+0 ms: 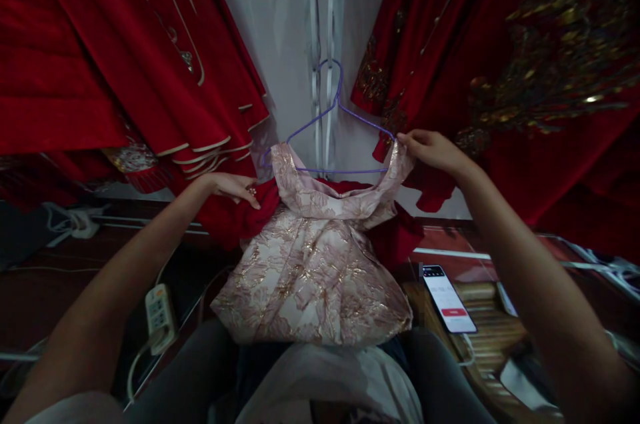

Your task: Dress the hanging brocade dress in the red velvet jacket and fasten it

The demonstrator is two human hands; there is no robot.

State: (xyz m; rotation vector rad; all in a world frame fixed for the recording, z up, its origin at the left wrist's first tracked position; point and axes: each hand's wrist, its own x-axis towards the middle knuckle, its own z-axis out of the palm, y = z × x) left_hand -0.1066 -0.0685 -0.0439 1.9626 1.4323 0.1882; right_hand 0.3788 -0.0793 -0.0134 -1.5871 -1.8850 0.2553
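Note:
A pale pink dress (320, 271) with gold floral brocade hangs by its straps on a purple wire hanger (311, 121), its skirt spreading down over my lap. My right hand (430, 149) pinches the dress's right shoulder strap beside the hanger's end. On the other side my left hand (234, 189) has its fingers closed on a dark red cloth (265, 205) just left of the dress's bodice. More of this red cloth shows behind the dress on the right. The hanger's hook loops over a thin metal rail (329, 24) in front of me.
Red garments (165, 44) with silver trim hang at the left, and a red garment with gold embroidery (555, 57) hangs at the right. A lit phone (450, 301) lies on a wooden slatted surface (483, 344) with its cable. A power strip (161, 319) sits at lower left.

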